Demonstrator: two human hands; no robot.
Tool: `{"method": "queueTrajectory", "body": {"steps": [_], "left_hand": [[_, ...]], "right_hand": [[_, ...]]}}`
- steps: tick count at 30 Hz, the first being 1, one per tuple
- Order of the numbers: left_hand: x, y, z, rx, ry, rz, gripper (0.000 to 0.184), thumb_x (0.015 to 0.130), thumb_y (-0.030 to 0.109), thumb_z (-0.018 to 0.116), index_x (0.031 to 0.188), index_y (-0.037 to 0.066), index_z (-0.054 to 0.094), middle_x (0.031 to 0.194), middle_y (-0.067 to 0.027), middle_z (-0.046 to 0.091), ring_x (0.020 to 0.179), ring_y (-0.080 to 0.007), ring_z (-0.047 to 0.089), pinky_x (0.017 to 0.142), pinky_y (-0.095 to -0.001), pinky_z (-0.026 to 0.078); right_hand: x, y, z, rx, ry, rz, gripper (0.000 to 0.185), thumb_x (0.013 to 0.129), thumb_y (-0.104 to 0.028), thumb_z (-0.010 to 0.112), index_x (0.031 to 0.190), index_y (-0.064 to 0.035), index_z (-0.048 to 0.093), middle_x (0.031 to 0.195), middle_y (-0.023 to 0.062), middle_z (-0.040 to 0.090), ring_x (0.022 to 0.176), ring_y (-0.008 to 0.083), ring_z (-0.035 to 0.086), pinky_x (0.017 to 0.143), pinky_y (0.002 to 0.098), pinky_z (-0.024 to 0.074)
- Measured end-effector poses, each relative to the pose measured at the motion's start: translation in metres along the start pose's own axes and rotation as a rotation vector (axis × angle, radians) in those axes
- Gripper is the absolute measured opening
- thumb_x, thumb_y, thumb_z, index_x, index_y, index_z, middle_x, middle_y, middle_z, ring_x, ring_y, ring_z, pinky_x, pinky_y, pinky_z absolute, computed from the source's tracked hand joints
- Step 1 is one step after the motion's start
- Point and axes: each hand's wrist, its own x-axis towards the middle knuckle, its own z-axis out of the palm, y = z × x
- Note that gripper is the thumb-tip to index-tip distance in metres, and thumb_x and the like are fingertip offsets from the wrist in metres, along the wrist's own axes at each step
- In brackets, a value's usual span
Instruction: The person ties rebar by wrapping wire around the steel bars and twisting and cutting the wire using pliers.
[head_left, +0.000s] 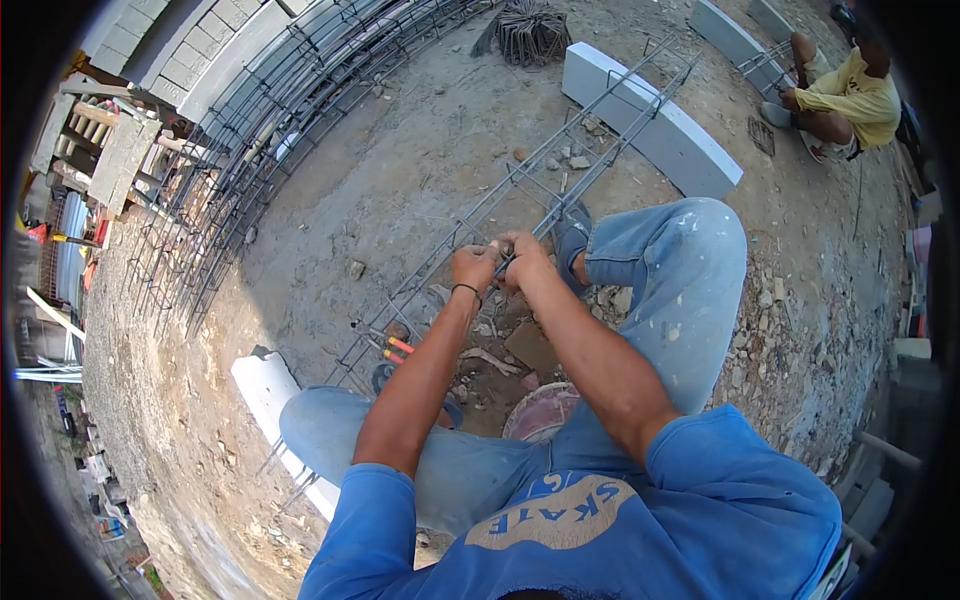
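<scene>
A long rebar cage (520, 178) of thin steel bars and square ties runs diagonally between my knees. At its near side, my left hand (474, 268), with a dark band at the wrist, has its fingers closed at a bar. Touching or almost touching it, my right hand (524, 262) is closed around the same spot; whatever small piece the fingers pinch is too small to name. Pliers with red-orange handles (397, 346) lie at the lower end of the cage, beside my left forearm.
A pale block (650, 120) supports the cage's far end; a white block (270, 400) lies near my left knee. Stacked rebar cages (250, 150) stand at upper left, a wire bundle (530, 35) at the top. Another person (850, 100) sits at upper right. Rubble covers the right ground.
</scene>
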Motion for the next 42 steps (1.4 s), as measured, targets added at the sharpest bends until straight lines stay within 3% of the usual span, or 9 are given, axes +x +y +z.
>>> {"method": "queueTrajectory", "body": {"steps": [8,14,20,22,23,25,27,32,42], "left_hand": [[-0.001,-0.004,-0.003,-0.101,-0.043,-0.046,0.033,0.089,0.031,0.072,0.088,-0.002,0.073,0.075,-0.0110,0.071,0.060,-0.0177,0.066,0.054,-0.0332,0.052],[0.010,-0.014,0.002,-0.098,-0.049,-0.023,0.030,0.090,0.030,0.068,0.083,0.001,0.075,0.067,-0.0113,0.071,0.053,-0.0184,0.068,0.051,-0.0339,0.053],[-0.001,0.005,-0.009,-0.090,-0.127,-0.134,0.033,0.088,0.033,0.070,0.088,0.001,0.074,0.072,-0.0097,0.071,0.056,-0.0208,0.068,0.054,-0.0344,0.055],[0.011,-0.003,-0.005,-0.113,-0.121,-0.180,0.035,0.086,0.035,0.071,0.085,0.000,0.074,0.071,-0.0116,0.072,0.058,-0.0231,0.070,0.060,-0.0373,0.058],[0.017,-0.008,-0.002,-0.046,-0.105,-0.131,0.037,0.085,0.037,0.071,0.088,0.000,0.075,0.078,-0.0141,0.073,0.069,-0.0267,0.072,0.068,-0.0386,0.058],[0.029,-0.019,0.005,0.001,-0.082,-0.089,0.040,0.084,0.040,0.071,0.090,0.000,0.075,0.085,-0.0166,0.074,0.080,-0.0303,0.073,0.076,-0.0399,0.058],[0.034,-0.024,0.011,0.206,-0.003,0.080,0.033,0.084,0.039,0.071,0.087,0.007,0.078,0.085,-0.0150,0.074,0.077,-0.0299,0.071,0.070,-0.0418,0.055],[0.036,-0.022,0.008,0.203,-0.036,-0.005,0.037,0.082,0.044,0.070,0.084,0.008,0.077,0.089,-0.0165,0.074,0.087,-0.0335,0.071,0.078,-0.0429,0.054],[0.030,-0.011,0.005,0.091,-0.164,-0.066,0.039,0.090,0.036,0.060,0.076,0.003,0.074,0.064,-0.0119,0.070,0.054,-0.0232,0.069,0.062,-0.0349,0.059]], "right_hand": [[0.020,0.012,-0.002,0.048,-0.066,-0.012,0.018,0.085,-0.019,0.062,0.100,-0.0073,0.063,0.101,0.0124,0.058,0.083,0.0309,0.059,0.079,0.0568,0.0469],[0.004,0.018,-0.038,-0.407,-0.168,-0.188,0.009,0.091,-0.013,0.063,0.094,-0.0056,0.058,0.089,0.0105,0.065,0.074,0.0239,0.065,0.065,0.0431,0.0552],[0.009,0.015,-0.046,-0.791,-0.124,-0.665,0.019,0.087,-0.017,0.073,0.092,-0.0001,0.065,0.083,0.0182,0.070,0.064,0.0312,0.067,0.060,0.0470,0.0530],[-0.001,0.016,-0.040,-1.414,0.085,-1.159,0.020,0.082,-0.012,0.073,0.093,0.0034,0.066,0.090,0.0236,0.069,0.071,0.0404,0.068,0.066,0.0503,0.0543],[-0.008,0.020,-0.040,-1.442,0.075,-1.166,0.020,0.082,-0.012,0.073,0.093,0.0034,0.066,0.090,0.0236,0.069,0.071,0.0404,0.068,0.066,0.0503,0.0543],[-0.047,0.035,-0.034,-1.821,0.090,-1.667,0.026,0.081,-0.012,0.070,0.099,0.0060,0.065,0.097,0.0267,0.067,0.080,0.0473,0.067,0.072,0.0533,0.0539],[-0.054,0.040,-0.027,-1.989,0.139,-1.600,0.026,0.085,-0.011,0.064,0.103,0.0069,0.065,0.102,0.0276,0.065,0.086,0.0453,0.068,0.073,0.0530,0.0550],[-0.064,0.035,-0.011,-2.437,0.079,-1.374,0.020,0.088,-0.007,0.053,0.095,0.0070,0.065,0.105,0.0313,0.064,0.095,0.0456,0.067,0.082,0.0520,0.0538],[-0.074,0.025,-0.035,-2.251,0.084,-1.569,0.016,0.087,-0.010,0.056,0.093,0.0001,0.067,0.100,0.0215,0.067,0.090,0.0438,0.068,0.078,0.0522,0.0531]]}}
